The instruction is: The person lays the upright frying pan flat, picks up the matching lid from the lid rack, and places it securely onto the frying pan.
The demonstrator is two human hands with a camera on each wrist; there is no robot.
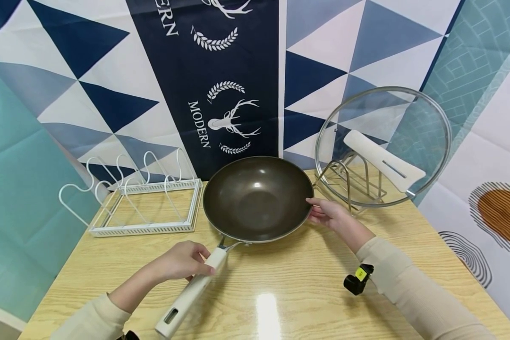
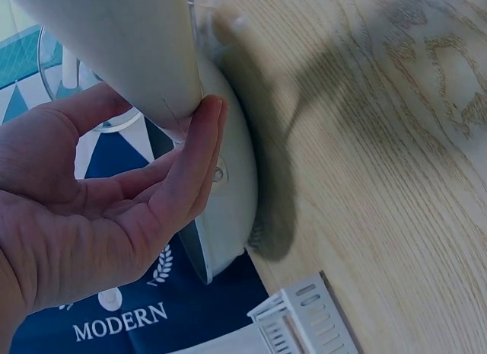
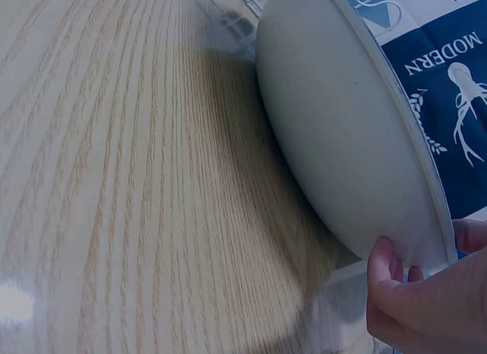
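Observation:
A wok (image 1: 257, 200) with a dark brown inside, a cream outside and a long cream handle (image 1: 195, 288) is over the table in the head view, its handle pointing to the near left. My left hand (image 1: 184, 261) pinches the handle between thumb and fingers, close to where it joins the pan. On the other side, my right hand (image 1: 329, 215) holds the rim, thumb at the inner edge and fingers beneath. The right wrist view shows those fingertips (image 3: 380, 255) against the cream outside of the wok (image 3: 342, 133).
To the left of the wok stands a white wire rack (image 1: 142, 230) with several upright loops. At the right, a glass lid (image 1: 382, 146) with a cream handle leans in a metal wire rack (image 1: 348, 182). A patterned cloth (image 1: 242, 61) hangs behind the wooden table (image 1: 306, 283).

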